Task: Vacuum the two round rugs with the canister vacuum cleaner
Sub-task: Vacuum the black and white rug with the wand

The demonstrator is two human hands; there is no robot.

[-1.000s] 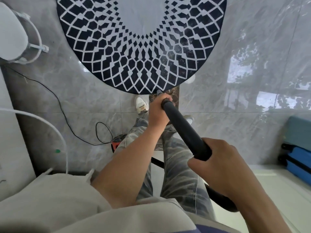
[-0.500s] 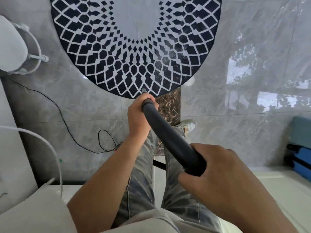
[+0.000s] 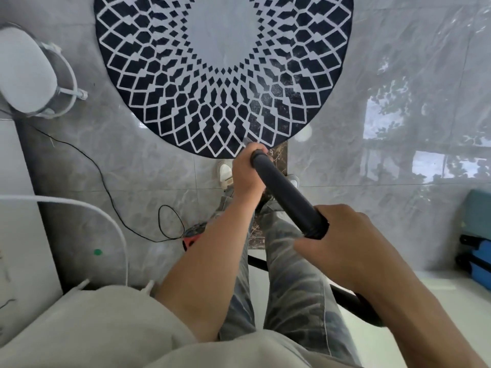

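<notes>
A round rug (image 3: 223,75) with a dark blue and white diamond pattern and a pale centre lies on the grey marble floor, straight ahead of my feet. I hold the black vacuum tube (image 3: 288,193) with both hands. My left hand (image 3: 245,173) grips its far end, just over the rug's near edge. My right hand (image 3: 345,243) grips the tube lower down, where the black hose (image 3: 353,301) leaves it. A red part of the canister (image 3: 191,239) shows behind my left forearm. The nozzle is hidden by my left hand.
A white stool (image 3: 29,75) stands at the left. A thin black cord (image 3: 111,197) loops across the floor to the canister. White furniture (image 3: 21,235) with a white cable lines the left edge. Blue suitcases (image 3: 478,235) sit at the right edge.
My view has swayed slightly. My left hand moved to the left and nearer half a second ago and is now back over the rug's near edge. Both hands kept their hold on the tube.
</notes>
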